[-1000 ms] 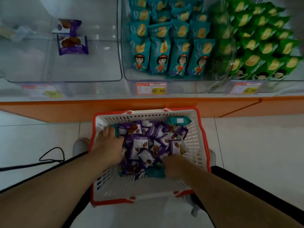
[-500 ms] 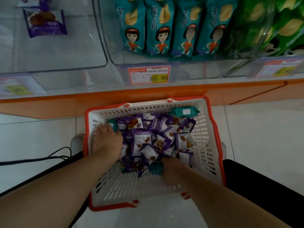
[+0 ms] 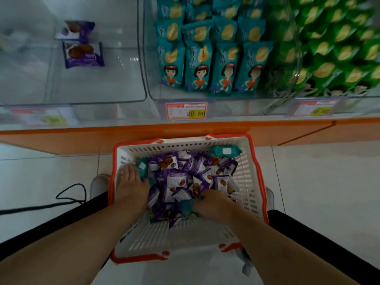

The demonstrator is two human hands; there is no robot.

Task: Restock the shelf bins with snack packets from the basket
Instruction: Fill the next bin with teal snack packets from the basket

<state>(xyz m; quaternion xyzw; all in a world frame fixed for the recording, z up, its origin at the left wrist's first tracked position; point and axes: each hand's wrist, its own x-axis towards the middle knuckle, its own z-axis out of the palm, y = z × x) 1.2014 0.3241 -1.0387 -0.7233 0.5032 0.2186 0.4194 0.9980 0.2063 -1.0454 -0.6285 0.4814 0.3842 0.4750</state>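
Right hand [image 3: 213,204] slid forward into packets [image 3: 181,182] | left hand [image 3: 131,188] flat | right fingers buried, grip unclear

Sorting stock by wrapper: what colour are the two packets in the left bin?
Purple, with a brown snack pictured; the two packets show in the head view.

Dim, flat light all round, and my forearms throw no hard shadows. Soft glare streaks on the clear bin wall [image 3: 141,58] at eleven o'clock. The green packets [image 3: 337,46] at two o'clock are smeared with blur, and the middle price tag [image 3: 186,111] reads only partly. The wide lens bows the orange shelf edge [image 3: 185,128], and my arms balloon at six o'clock.
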